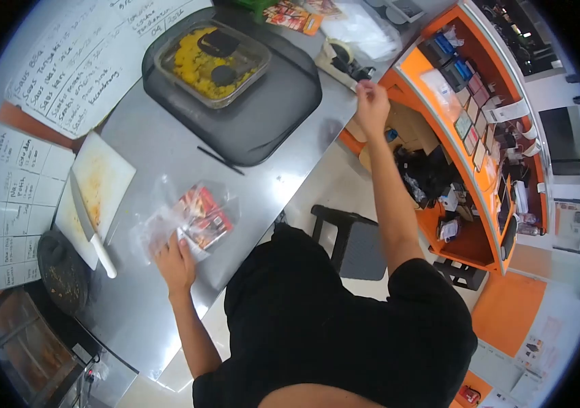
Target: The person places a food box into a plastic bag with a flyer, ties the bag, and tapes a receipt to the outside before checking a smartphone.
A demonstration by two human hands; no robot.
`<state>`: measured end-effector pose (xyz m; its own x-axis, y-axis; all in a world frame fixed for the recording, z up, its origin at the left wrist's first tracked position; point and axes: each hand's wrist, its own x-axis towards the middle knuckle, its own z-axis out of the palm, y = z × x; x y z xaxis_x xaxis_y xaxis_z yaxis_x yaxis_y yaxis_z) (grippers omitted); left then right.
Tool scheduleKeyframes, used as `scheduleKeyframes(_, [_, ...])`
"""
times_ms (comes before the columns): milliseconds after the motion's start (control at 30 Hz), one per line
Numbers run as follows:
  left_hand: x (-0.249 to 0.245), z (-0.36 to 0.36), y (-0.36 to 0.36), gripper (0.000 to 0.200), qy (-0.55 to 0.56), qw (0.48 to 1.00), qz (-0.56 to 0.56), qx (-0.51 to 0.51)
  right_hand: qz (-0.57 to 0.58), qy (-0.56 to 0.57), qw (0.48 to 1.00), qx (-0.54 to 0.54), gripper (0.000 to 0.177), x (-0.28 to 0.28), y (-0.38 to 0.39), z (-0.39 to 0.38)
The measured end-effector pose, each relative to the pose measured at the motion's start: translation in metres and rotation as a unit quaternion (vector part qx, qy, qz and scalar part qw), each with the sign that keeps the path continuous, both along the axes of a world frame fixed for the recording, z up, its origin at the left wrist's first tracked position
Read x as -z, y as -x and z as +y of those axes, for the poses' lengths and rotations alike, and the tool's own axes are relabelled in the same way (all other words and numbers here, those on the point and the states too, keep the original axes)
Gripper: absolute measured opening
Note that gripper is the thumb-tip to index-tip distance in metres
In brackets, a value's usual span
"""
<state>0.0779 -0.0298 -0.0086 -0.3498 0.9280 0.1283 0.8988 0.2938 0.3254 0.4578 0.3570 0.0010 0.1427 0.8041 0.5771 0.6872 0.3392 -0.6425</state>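
My left hand [175, 266] lies on the near side of a clear plastic bag [225, 197], with its fingers spread. Red printed packets [203, 216] show through the bag, which rests on the steel table [167, 149]. At the table's far right edge my right hand [372, 105] is raised with thumb and fingers pressed together. Its fingertips are beside a tape dispenser [339, 62] with a tape roll. Whatever is between those fingertips is too small to make out.
A black tray [269, 132] holds a clear container [212, 102] of yellow food. A thin black stick [220, 160] lies nearby. On the left are a white-handled knife [104, 257], a cutting board [114, 166] and a dark stone mortar [62, 272]. A black stool [361, 251] stands below.
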Motion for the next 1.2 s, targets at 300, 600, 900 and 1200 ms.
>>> scheduleKeyframes(300, [0.004,0.002,-0.01,0.04,0.036,0.997,-0.062,-0.04,-0.057,0.417,0.89,-0.174,0.032,-0.021,-0.063,0.15])
scheduleKeyframes(600, [0.003,0.015,-0.039,0.033,-0.056,0.994,-0.035,-0.083,0.105,0.503,0.835,-0.196,0.028,-0.039,-0.064,0.148])
scheduleKeyframes(900, [0.013,0.012,-0.038,0.034,-0.058,0.994,0.01,-0.096,0.381,0.397,0.765,-0.335,0.011,0.005,-0.084,0.106])
scheduleKeyframes(1200, [0.027,-0.004,-0.025,0.034,-0.011,0.993,0.013,-0.118,0.164,0.296,0.889,-0.31,0.016,0.042,-0.095,0.107])
